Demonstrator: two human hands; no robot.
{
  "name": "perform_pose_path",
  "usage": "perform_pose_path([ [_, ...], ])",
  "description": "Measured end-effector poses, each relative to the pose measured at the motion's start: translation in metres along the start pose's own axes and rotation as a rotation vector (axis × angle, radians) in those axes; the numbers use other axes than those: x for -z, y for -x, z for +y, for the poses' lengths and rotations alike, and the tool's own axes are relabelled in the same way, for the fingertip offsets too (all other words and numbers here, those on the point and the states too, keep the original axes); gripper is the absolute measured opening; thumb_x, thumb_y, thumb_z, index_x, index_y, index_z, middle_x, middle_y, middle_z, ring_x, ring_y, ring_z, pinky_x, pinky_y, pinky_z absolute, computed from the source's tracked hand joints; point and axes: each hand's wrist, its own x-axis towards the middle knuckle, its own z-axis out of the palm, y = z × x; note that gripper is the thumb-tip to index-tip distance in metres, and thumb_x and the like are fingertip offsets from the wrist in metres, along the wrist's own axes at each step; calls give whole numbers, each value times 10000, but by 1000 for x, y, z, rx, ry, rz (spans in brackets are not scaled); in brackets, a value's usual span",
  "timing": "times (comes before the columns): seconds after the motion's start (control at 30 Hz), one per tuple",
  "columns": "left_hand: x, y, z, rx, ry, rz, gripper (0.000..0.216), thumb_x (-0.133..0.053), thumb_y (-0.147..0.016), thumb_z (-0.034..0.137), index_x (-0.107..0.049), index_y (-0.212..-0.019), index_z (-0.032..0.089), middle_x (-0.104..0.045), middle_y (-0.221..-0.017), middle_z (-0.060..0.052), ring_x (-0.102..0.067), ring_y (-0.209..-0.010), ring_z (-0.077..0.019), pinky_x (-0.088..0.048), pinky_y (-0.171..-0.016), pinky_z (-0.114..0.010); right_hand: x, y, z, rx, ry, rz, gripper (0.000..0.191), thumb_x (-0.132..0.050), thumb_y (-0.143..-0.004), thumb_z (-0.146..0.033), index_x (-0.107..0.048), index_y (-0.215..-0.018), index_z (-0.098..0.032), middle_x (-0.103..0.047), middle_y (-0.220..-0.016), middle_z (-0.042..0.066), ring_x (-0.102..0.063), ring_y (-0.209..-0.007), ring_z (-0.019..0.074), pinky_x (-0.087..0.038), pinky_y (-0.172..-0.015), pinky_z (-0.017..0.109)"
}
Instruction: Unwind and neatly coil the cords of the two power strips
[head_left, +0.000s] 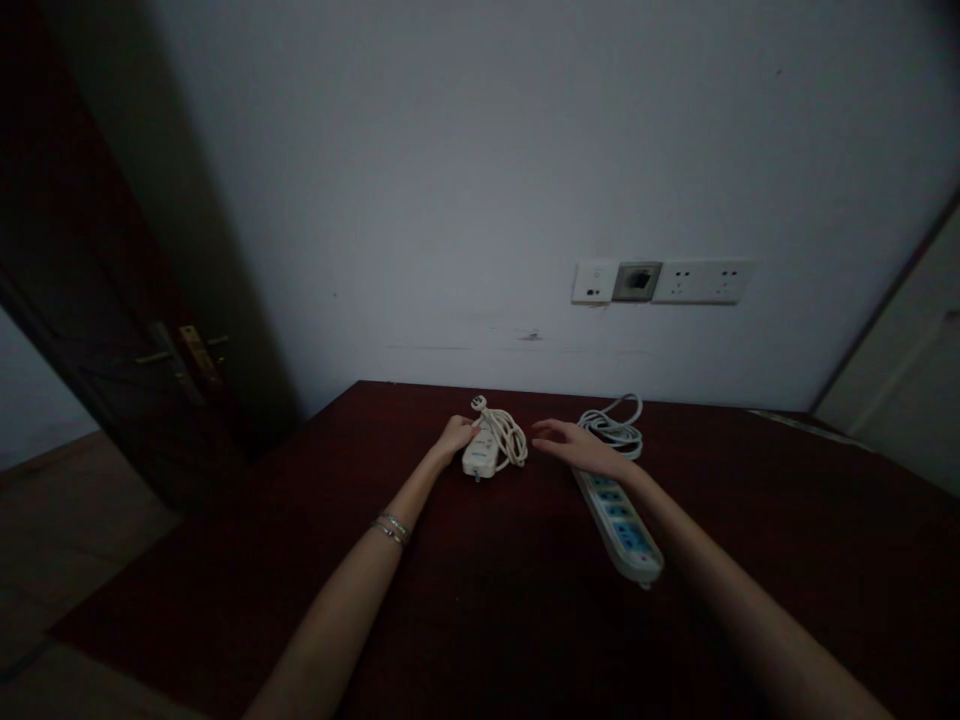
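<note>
A short white power strip (480, 459) lies on the dark red table. Its cream cord (511, 440) is looped in a bundle along its right side, with the plug (478, 402) at the far end. My left hand (454, 438) grips the strip's left edge, fingertips partly hidden. To the right of the cord bundle, my right hand (579, 447) is open, fingers apart and holding nothing. Beneath and beside that hand is a longer power strip (619, 520) with blue sockets, its far end covered. Behind it lies its coiled pale cord (622, 428).
The table (480, 600) meets a pale wall (450, 200) at the back. Wall sockets (701, 282) and a grey-framed outlet (637, 281) sit above its right half. At left stands a dark door with a brass handle (196, 352).
</note>
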Motion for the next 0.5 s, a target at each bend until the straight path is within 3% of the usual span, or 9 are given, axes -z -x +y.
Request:
perform_pose_path([
  [0.1, 5, 3, 3, 11, 10, -24, 145, -578, -674, 184, -643, -757, 85, -658, -737, -58, -577, -666, -139, -419, -605, -222, 31, 29, 9, -26, -10, 5, 380, -539, -794, -411, -627, -1036, -131, -657, -997, 106, -617, -892, 207, -478, -843, 341],
  [0.27, 18, 11, 16, 53, -50, -112, 182, -592, -658, 258, -635, -743, 102, -651, -731, -58, -573, -631, -130, -431, -583, -217, 78, 65, 35, -352, -128, 111, 387, -560, -786, -357, -604, -1100, -135, -663, -988, 112, -641, -773, 195, -490, -632, 282],
  [0.43, 39, 23, 36, 136, -218, -102, 389, -697, -568, 426, -631, -773, 101, -632, -641, -65, -582, -587, -159, -453, -577, -254, 91, 75, 60, -510, -125, 148, 373, -596, -771, -381, -606, -1069, -157, -667, -971, 124, -643, -704, 187, -438, -501, 230],
  [0.5, 45, 31, 45, 197, -331, -173, 476, -738, -496, 502, -632, -732, 103, -618, -584, -81, -599, -567, -193, -467, -563, -282, 88, 74, 62, -594, -61, 114, 385, -612, -752, -425, -608, -1022, -151, -669, -927, 126, -639, -649, 187, -432, -465, 232],
])
